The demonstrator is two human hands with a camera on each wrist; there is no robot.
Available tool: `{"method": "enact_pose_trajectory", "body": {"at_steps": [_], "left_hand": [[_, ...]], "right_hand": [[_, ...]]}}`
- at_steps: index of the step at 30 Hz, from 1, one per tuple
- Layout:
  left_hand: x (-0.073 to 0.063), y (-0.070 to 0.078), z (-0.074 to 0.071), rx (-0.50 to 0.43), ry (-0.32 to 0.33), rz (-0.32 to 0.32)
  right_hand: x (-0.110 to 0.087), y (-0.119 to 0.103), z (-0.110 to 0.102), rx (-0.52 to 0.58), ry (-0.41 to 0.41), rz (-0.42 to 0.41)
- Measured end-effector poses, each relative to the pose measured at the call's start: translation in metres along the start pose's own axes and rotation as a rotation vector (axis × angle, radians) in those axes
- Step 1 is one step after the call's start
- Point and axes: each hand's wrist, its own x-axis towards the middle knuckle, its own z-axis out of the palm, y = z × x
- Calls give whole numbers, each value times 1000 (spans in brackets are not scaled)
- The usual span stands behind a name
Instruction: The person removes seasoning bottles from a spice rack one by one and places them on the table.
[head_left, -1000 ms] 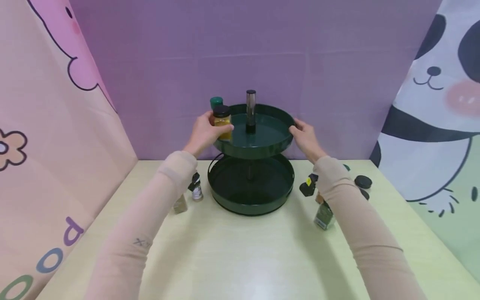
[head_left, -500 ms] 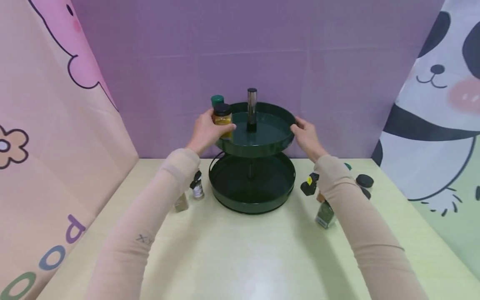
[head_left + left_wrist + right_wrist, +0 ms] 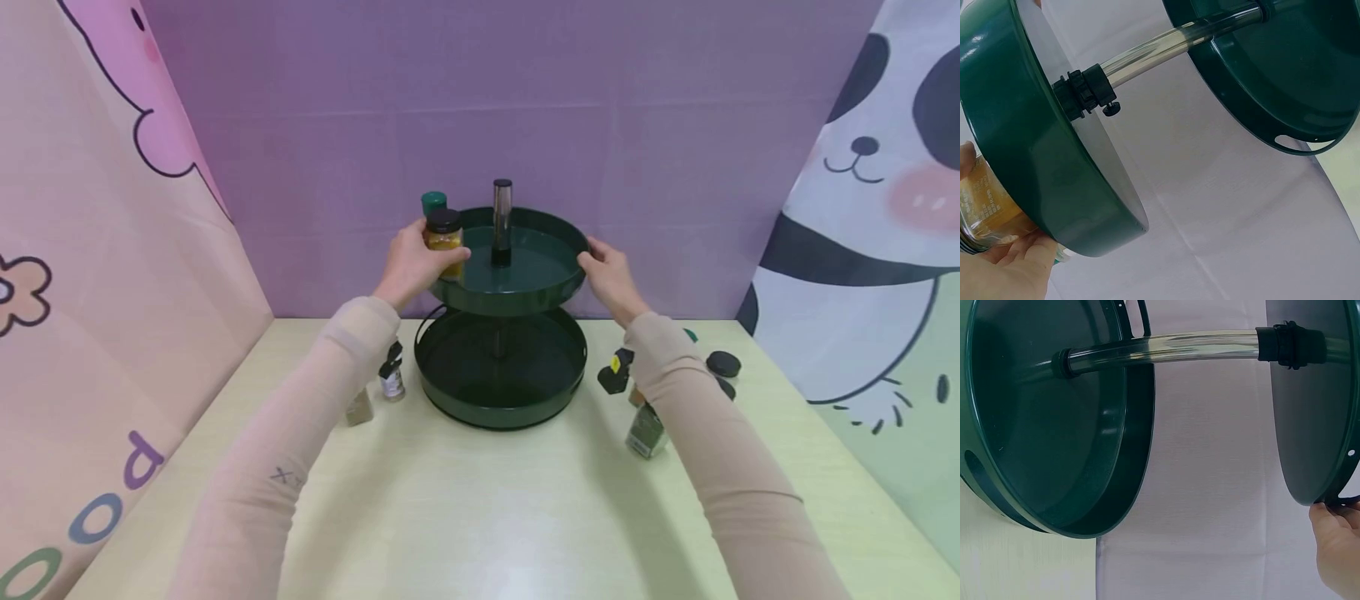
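Note:
My left hand [image 3: 411,262] grips a jar [image 3: 444,238] with a black lid and yellow contents at the left side of the upper tray. Just behind that jar shows a green lid [image 3: 433,201]. The dark green upper tray [image 3: 510,302] sits on a central metal pole above a wider-looking lower tray [image 3: 504,417]. At the upper tray's right rim, my right hand [image 3: 611,275] holds on with thumb and fingers. In the left wrist view the yellow jar [image 3: 988,203] lies against the tray's outer wall. The right wrist view shows my right hand [image 3: 1338,544] at the tray's edge, by a handle slot.
Left of the stand are a small white-labelled bottle [image 3: 392,383] and a jar [image 3: 360,408] partly behind the left sleeve. Several jars, including one with green contents [image 3: 647,432] and one with a black lid [image 3: 723,363], stand around the right forearm. A purple backdrop [image 3: 360,167] hangs behind.

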Motion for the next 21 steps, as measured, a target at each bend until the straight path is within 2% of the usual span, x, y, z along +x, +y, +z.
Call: {"method": "enact_pose_trajectory", "body": {"at_steps": [14,21], "left_hand": [[3,-2,-1,7,4,4],[3,2,-5,-6,7,-1]], "right_hand": [[2,1,1,-3,-9,9],[3,-1,2,-7,-2,5]]}}
